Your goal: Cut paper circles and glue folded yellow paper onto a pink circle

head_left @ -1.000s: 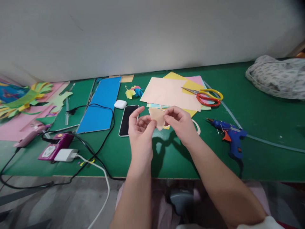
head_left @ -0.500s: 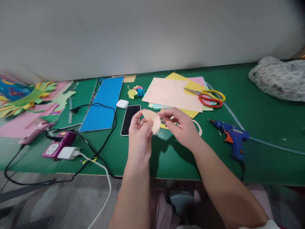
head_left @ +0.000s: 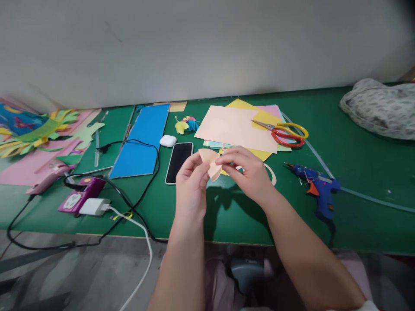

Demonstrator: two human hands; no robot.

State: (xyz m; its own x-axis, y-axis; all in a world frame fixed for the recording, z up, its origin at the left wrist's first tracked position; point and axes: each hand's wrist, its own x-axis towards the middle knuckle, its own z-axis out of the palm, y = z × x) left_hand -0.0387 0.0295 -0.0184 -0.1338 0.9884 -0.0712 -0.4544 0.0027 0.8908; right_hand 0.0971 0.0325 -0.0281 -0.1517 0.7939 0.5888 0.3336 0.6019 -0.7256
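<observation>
A small piece of pale peach paper (head_left: 209, 156), bent and pinched at its middle, is held above the table's front half. My left hand (head_left: 192, 181) grips its left side between thumb and fingers. From the right, the thumb and fingertips of my right hand (head_left: 248, 170) close on the paper's right edge. Behind my right hand a curved strip of cream paper (head_left: 271, 175) lies on the table, partly hidden. A dark-screened phone (head_left: 177, 162) lies just left of my left hand.
Scissors (head_left: 285, 131) rest on stacked coloured paper (head_left: 227, 125) at the back. A blue glue gun (head_left: 319, 185) lies right. Left are a blue board (head_left: 139, 142), a white case (head_left: 168, 141), a purple power strip (head_left: 79, 196) with cables, and paper scraps. Small paper flowers (head_left: 186, 124) lie behind the phone.
My right fingertips have moved left onto the paper and now pinch it. The paper has gone from a smooth curve to a shape gathered at the middle.
</observation>
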